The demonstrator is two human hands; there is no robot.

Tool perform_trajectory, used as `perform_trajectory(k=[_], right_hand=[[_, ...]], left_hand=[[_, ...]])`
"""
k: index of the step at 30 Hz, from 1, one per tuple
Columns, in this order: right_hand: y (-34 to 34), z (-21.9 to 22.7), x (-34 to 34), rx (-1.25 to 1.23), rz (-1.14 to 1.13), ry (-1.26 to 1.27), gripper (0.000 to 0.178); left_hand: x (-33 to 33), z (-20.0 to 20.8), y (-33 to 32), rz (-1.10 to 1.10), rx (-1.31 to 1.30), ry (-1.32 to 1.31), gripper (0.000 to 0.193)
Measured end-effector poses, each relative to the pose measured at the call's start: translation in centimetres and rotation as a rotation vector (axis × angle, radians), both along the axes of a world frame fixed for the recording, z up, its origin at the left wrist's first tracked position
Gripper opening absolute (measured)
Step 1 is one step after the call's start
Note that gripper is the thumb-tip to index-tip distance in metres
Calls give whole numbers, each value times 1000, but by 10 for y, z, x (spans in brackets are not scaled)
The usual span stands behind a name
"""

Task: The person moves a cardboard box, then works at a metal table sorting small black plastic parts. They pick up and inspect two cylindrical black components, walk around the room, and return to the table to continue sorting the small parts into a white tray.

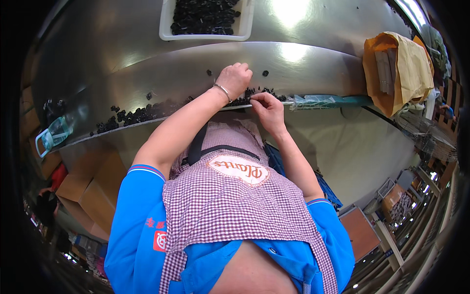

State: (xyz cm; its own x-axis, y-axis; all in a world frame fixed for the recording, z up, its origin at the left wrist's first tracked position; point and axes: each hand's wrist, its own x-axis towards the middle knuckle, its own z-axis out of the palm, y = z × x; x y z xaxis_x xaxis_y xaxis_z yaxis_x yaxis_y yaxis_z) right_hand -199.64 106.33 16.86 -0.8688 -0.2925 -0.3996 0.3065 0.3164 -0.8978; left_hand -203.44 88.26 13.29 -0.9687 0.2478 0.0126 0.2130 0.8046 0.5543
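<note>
My left hand (235,79), with a bracelet at its wrist, hovers over the near part of the metal table, fingers curled closed; whatever they hold is hidden. To its right and closer to me, at the table's front edge, my right hand (269,110) pinches thumb and forefinger together beside small black parts (267,91). What is in the pinch is too small to make out. More black parts (139,115) lie heaped along the front edge to the left. Single black pieces (265,73) sit just beyond my hands.
A white tray (205,37) full of black parts stands at the far middle of the metal table (313,66). Right of my hands lie clear plastic wrapping (323,101) and a yellow paper bag (409,73). A greenish clear jug (55,133) stands far left; a cardboard box (93,188) is below.
</note>
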Motion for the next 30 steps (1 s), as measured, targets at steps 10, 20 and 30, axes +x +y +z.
perform_trajectory(k=[10, 20, 30], right_hand=[[-12, 0, -18, -364, -208, -63, 5], [-44, 3, -8, -482, -205, -257, 8], [-25, -19, -78, 589, 221, 415, 22]], left_hand=[[26, 49, -4, 598, 1220, -943, 5], [61, 47, -21, 587, 1181, -753, 18], [118, 42, -136, 695, 31, 155, 3]])
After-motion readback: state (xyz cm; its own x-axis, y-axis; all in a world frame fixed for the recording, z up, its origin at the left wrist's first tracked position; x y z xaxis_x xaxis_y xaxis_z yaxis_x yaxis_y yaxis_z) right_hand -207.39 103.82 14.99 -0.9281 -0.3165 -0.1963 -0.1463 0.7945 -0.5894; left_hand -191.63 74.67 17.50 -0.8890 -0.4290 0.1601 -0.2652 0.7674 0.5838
